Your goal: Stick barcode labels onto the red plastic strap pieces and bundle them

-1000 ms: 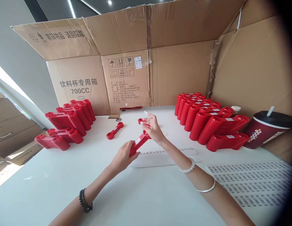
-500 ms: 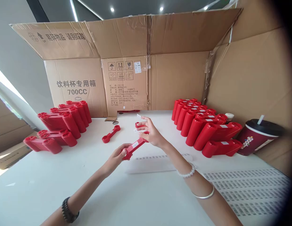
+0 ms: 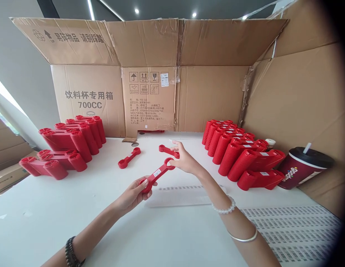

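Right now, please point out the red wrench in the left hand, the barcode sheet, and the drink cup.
Red plastic wrench (image 3: 157, 172): head view, white label on handle.
Barcode sheet (image 3: 292, 233): head view, middle of printed rows.
Drink cup (image 3: 289, 172): head view, dark red side.

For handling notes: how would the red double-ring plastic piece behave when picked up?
The red double-ring plastic piece is probably light: the left hand holds it by one end. It looks stiff, staying straight, and its flat bar likely won't roll.
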`<state>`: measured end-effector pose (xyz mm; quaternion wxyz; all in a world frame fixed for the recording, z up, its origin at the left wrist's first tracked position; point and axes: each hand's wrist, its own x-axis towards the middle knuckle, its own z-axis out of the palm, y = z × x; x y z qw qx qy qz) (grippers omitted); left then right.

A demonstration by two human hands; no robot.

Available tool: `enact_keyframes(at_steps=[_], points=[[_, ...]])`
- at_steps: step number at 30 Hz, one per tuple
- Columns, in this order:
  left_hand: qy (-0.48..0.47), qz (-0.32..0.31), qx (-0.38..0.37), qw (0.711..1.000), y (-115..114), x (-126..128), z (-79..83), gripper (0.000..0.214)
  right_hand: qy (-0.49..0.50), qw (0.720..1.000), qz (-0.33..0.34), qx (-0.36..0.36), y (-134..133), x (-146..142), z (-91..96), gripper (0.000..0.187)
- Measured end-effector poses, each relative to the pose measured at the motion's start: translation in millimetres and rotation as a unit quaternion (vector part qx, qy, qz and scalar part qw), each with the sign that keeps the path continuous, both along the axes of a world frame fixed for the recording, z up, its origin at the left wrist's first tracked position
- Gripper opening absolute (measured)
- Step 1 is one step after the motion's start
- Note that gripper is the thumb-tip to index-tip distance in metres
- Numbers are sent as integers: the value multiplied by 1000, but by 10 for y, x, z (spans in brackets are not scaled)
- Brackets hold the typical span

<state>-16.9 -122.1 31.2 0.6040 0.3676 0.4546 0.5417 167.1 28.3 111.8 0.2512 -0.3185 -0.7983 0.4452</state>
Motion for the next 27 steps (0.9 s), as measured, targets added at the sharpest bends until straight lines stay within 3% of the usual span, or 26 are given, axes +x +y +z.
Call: enact_keyframes(at_steps=[6, 11, 17, 21, 24, 27], points=[[60, 3, 42, 997, -15, 38, 42, 28, -69, 978, -89, 175, -51, -26, -39, 70], [161, 6, 54, 985, -24, 55, 94, 32, -76, 960, -124, 239, -96, -69, -60, 69], [272, 34, 83, 958, -30, 78, 118, 40, -55, 936, -155, 310, -233, -17, 72, 72], [344, -16, 81, 935, -92, 130, 182, 34, -16, 912, -175, 371, -378, 4, 156, 74], [379, -69, 90, 918, -150, 179, 217, 26, 22, 907, -123, 403, -455, 2, 203, 69], [329, -99, 87, 935, -168, 213, 204, 31, 84, 928, -29, 362, -509, 35, 275, 62]])
